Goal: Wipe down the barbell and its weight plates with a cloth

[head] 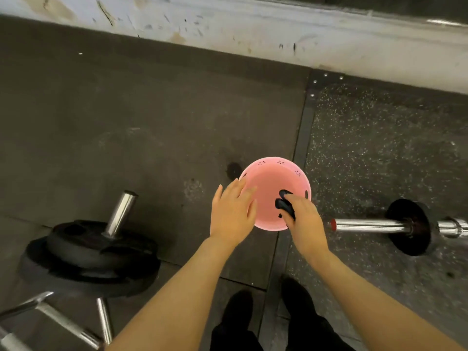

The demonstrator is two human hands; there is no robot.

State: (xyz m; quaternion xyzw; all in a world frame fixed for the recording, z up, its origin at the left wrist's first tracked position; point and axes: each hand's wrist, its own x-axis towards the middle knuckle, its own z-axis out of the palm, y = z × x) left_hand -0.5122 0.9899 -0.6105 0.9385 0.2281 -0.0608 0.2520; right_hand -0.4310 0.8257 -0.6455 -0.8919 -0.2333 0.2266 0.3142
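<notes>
The barbell [374, 225] lies at the right of the frame on speckled matting, its chrome sleeve pointing left toward the pink bucket [301, 178], with one black weight plate [415, 243] on it; the shaft runs out of view at the right edge. It is likely heavy, rigid and slick on the chrome, so it is best wiped where it lies, steadied by the sleeve.

Going left to right: at lower left a stack of black plates [86, 252] sits on an upright chrome post [121, 211], with loose chrome bars [68, 325] below it. At centre the left hand [231, 215] is flat, fingers straight, over the bucket's near-left rim (whether it touches, I cannot tell). The right hand [305, 219] grips a dark cloth [285, 205], soft and bunched, over the bucket's mouth. The person's dark shoes [240, 307] show at the bottom.

The bucket stands just beside the sleeve's end and may crowd wiping there.
</notes>
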